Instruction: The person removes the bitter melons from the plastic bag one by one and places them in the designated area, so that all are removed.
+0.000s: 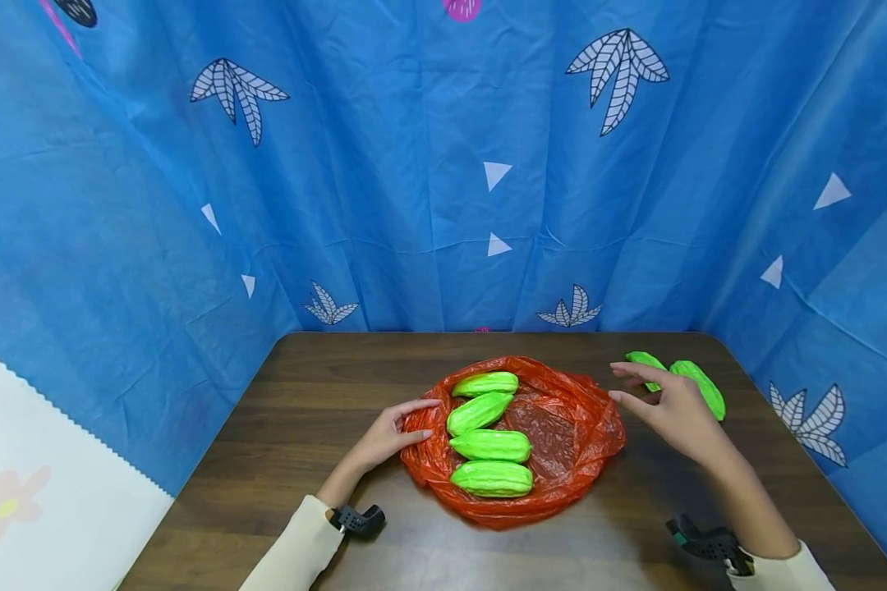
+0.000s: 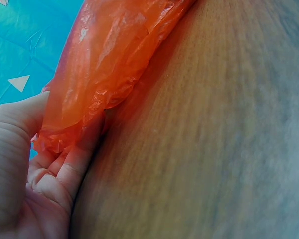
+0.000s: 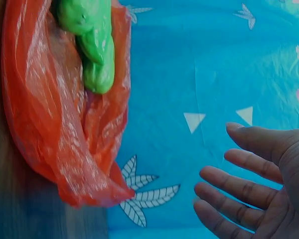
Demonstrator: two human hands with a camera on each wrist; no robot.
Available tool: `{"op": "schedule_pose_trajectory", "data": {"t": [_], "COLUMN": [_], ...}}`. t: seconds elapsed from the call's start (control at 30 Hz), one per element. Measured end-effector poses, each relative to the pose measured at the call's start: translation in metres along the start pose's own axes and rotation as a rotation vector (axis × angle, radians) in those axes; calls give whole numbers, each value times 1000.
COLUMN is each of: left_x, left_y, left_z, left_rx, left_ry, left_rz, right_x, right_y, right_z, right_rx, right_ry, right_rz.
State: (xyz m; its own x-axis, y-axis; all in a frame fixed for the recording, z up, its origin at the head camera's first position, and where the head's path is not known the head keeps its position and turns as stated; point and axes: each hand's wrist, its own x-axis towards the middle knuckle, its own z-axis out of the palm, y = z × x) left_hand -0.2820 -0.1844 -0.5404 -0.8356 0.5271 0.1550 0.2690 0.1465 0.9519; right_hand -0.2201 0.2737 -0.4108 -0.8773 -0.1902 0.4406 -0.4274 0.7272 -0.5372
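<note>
A red plastic bag [image 1: 498, 515] lies spread open on the table, its rim rolled into a ring. Inside, on the left half, several bright green ridged bitter melons [image 1: 491, 478] lie in a column. My left hand [image 1: 380, 439] holds the bag's left rim; in the left wrist view the red film [image 2: 102, 64] passes between thumb and fingers. To the right of the bag, my right hand [image 1: 680, 410] is raised with fingers extended and nothing in them. Behind it lie two more bitter melons, one [image 1: 702, 387] partly covered by the hand, the other [image 1: 643, 359] further left.
The dark wooden table [image 1: 266, 460] has its far edge against a blue curtain [image 1: 429, 164] printed with leaves and triangles. More curtain hangs along both sides. A white cloth [image 1: 37, 460] with a flower print is at the left.
</note>
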Motion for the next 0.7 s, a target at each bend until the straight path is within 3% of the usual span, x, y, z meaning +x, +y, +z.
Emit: {"op": "schedule_pose_trajectory", "data": {"t": [0.17,0.4,0.57,0.7], "left_x": [0,1,0,0], "left_y": [-1,-2,0,0], "left_z": [0,0,0,1], "left_rx": [31,61,-21,-29], "left_ry": [6,23,7,3], "left_rz": [-5,-19,-51,-46], "right_x": [-2,-3,-4,-7], "right_y": [-8,-16,-23,-28], "right_z": [11,25,33,42], "right_rx": [56,148,162,204], "right_ry": [-65,-63,-109,-130], "right_rz": [-7,-34,-26,-43]}}
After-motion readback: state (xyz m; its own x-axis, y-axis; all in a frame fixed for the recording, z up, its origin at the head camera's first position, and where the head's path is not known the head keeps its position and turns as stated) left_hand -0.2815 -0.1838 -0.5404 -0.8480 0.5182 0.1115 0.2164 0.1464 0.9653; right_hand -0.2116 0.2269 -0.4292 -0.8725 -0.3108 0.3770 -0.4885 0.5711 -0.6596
